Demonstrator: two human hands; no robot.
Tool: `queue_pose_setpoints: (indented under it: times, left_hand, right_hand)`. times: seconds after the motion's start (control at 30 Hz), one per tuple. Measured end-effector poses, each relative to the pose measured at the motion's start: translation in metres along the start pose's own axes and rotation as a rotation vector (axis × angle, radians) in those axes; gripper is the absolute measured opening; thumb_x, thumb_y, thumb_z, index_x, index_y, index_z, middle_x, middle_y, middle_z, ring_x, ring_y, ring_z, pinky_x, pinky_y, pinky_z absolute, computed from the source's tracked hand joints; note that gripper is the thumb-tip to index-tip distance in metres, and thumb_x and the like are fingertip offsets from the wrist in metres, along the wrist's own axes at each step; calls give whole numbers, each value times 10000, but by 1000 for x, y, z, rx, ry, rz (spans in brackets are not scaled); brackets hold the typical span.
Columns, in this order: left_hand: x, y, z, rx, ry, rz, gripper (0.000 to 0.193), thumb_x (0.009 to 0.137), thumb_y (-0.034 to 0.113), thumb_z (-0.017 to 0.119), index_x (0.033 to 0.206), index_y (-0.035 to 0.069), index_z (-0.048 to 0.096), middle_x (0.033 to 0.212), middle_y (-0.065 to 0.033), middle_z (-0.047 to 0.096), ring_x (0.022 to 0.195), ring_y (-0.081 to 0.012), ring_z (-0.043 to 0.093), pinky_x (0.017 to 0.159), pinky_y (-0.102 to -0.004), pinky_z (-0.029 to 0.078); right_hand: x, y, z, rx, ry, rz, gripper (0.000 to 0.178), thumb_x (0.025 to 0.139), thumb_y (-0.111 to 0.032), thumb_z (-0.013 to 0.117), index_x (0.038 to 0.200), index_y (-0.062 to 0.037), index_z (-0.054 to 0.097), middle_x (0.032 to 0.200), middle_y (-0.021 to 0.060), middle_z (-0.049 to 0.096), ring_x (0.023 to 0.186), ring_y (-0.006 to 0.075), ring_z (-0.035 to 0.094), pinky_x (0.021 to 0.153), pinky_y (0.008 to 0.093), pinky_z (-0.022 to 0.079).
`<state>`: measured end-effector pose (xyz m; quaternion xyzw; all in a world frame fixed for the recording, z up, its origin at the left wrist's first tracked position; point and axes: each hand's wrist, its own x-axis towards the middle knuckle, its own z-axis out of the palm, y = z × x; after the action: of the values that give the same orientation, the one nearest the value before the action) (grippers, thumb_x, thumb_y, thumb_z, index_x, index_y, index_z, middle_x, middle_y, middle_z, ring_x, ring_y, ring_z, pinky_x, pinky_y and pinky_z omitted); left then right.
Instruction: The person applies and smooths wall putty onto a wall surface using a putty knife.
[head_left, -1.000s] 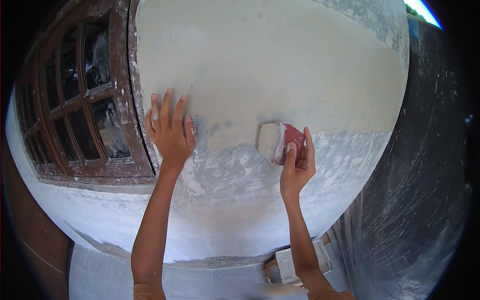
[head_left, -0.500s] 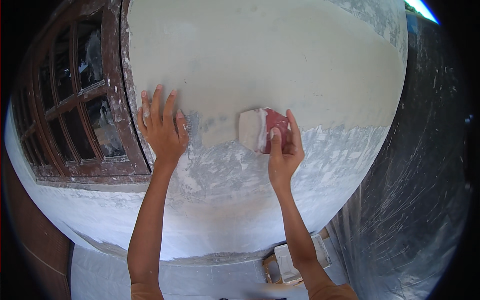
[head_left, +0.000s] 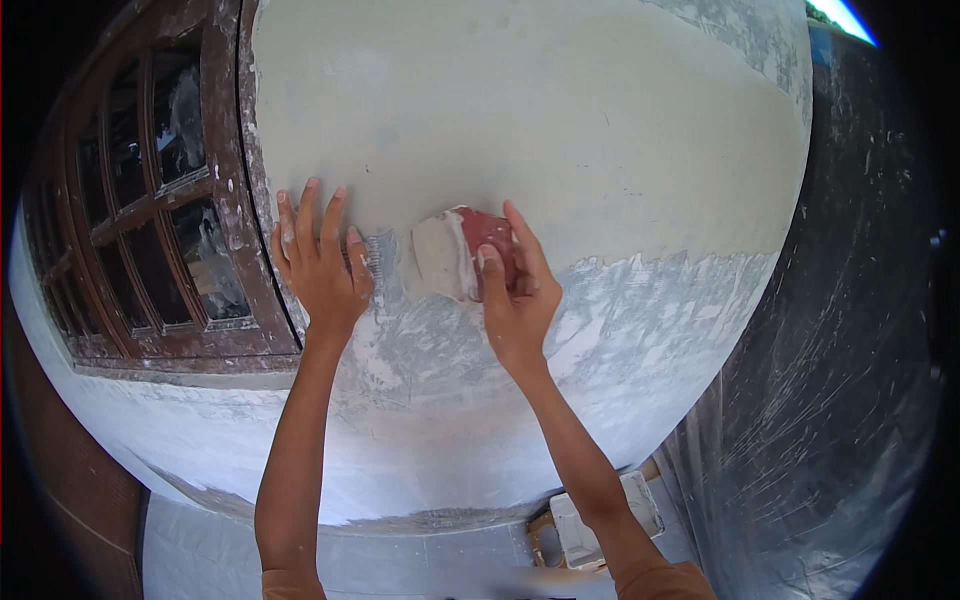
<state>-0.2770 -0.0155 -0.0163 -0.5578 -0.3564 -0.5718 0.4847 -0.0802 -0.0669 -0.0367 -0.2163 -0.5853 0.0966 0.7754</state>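
A red putty spreader [head_left: 486,225], its left half coated with pale putty [head_left: 440,255], lies against the wall [head_left: 450,110]. My right hand [head_left: 522,305] grips it by the right side, the thumb across its front and the other fingers mostly hidden behind it. My left hand [head_left: 325,280] is flat on the wall near the window, fingers spread and nothing held. Beside its thumb shows a small grey patch [head_left: 383,255] with fine ridges. Smooth beige putty covers the upper wall; below the hands the surface is streaky grey and white.
A brown wooden window [head_left: 170,200] with small panes is at left. Dark plastic sheeting [head_left: 830,330] hangs at right. On the grey-covered floor [head_left: 400,560], a white tray [head_left: 640,505] with a cardboard piece stands below my right forearm.
My right hand and the putty spreader have slid left along the wall, closer to my left hand. My left hand stays almost in place.
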Motion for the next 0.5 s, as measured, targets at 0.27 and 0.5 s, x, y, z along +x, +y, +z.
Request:
queue_pose_setpoints:
  times: [0.27,0.5]
  left_hand:
    - [-2,3,-2,6,-28,24,416,954,204,449,1357,109,489,1458,-114,439,1420,-353,282,1109,-490,175]
    - [0,-3,-1,18,36,-15,409,953,207,449,1349,110,489,1456,-125,438,1410,-364,300,1101,-492,191]
  right_hand:
    - [32,-17,-42,89,329,57,415,962,-49,553,1370,-3,492,1124,157,653,923,159,658,815,257,519]
    - [17,-4,20,-47,-89,-95,390,934,-42,580,1321,-10,555,1044,154,691,918,132,647,795,246,500]
